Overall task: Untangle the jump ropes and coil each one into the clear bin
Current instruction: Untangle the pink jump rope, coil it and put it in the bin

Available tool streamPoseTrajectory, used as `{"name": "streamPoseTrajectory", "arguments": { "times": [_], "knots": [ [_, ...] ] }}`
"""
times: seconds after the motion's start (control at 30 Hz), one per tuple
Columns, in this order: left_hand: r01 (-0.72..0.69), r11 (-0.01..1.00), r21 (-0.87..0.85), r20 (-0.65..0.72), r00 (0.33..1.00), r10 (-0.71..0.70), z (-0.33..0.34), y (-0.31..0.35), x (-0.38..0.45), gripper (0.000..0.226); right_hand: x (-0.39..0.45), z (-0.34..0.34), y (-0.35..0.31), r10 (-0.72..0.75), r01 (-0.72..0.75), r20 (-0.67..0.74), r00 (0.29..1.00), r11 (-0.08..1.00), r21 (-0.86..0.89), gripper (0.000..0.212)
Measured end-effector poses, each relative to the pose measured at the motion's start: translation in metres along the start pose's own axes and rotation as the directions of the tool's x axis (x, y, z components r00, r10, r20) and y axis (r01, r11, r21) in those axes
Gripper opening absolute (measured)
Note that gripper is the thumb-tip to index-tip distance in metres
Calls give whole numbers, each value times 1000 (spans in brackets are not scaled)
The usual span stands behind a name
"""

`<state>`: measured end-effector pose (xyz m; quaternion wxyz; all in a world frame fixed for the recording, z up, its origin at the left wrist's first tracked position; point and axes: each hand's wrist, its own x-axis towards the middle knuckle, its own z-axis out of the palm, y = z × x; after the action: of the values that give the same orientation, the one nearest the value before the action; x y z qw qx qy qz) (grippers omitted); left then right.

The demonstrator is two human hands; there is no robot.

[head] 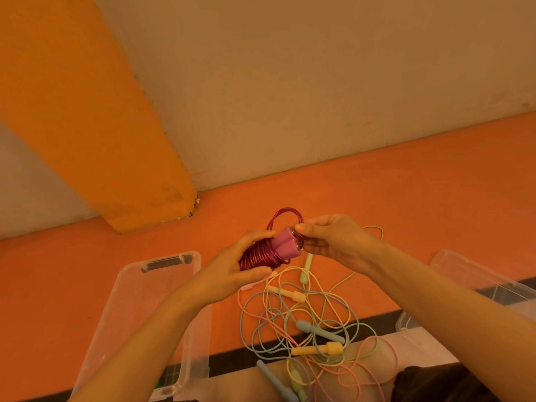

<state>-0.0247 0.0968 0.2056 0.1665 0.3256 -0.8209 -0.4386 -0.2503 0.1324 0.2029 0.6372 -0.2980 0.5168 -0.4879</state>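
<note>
**Ana:** Nearest us, at six o'clock, lies the pastel tangle of thin jump ropes (307, 329) with yellow, blue and green handles. Where's the one in hand?

**Ben:** Above it, at twelve o'clock. Her left hand (246, 265) curls round the magenta coiled jump rope (258, 255); its two pink foam handles (287, 245) point toward two o'clock. Her right hand (333, 242) pinches the handle ends, fingers narrow.

**Ana:** And the bin?

**Ben:** The clear plastic bin (145, 300) sits at eight o'clock from the coil, just beside the left forearm, so I judge the left hand is nearer for the drop. Another clear container (478, 274) stands at three o'clock. Only the tangle's edge lies between.
</note>
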Motion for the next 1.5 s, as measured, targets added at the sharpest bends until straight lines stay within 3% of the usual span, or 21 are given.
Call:
{"name": "streamPoseTrajectory", "arguments": {
  "times": [0.33, 0.57, 0.9, 1.1, 1.23, 1.37, 1.5],
  "knots": [
    [22, 998, -62, -4, 1000, -22, 3, -3, 2, 54, 0, -1, 2, 49, -52, 62, 997, 997, 53, 8],
    [32, 996, -80, -18, 999, -33, 0, -4, 3, 54, -3, -4, -5, 64, -97, 203, 977, 982, 161, 12],
    [36, 998, -45, 5, 999, -36, -2, -5, 2, 53, 1, -3, -1, 84, -98, 101, 991, 984, 146, 15],
    [34, 999, -12, 8, 999, -34, -5, -4, 0, 58, -1, -1, 0, 15, -19, 89, 996, 999, 50, 25],
    [19, 1000, -18, -20, 1000, -19, -6, -3, 0, 59, -5, 3, 0, -135, 136, 50, 990, 990, -24, 36],
    [-5, 999, -33, -58, 998, 3, -7, -4, 0, 58, -7, 10, 1, -272, 271, 8, 962, 960, -70, 31],
    [1, 1000, 9, -49, 999, 0, -7, -5, 0, 56, -5, 9, 3, -200, 200, 9, 980, 979, -41, 28]
  ]
}}
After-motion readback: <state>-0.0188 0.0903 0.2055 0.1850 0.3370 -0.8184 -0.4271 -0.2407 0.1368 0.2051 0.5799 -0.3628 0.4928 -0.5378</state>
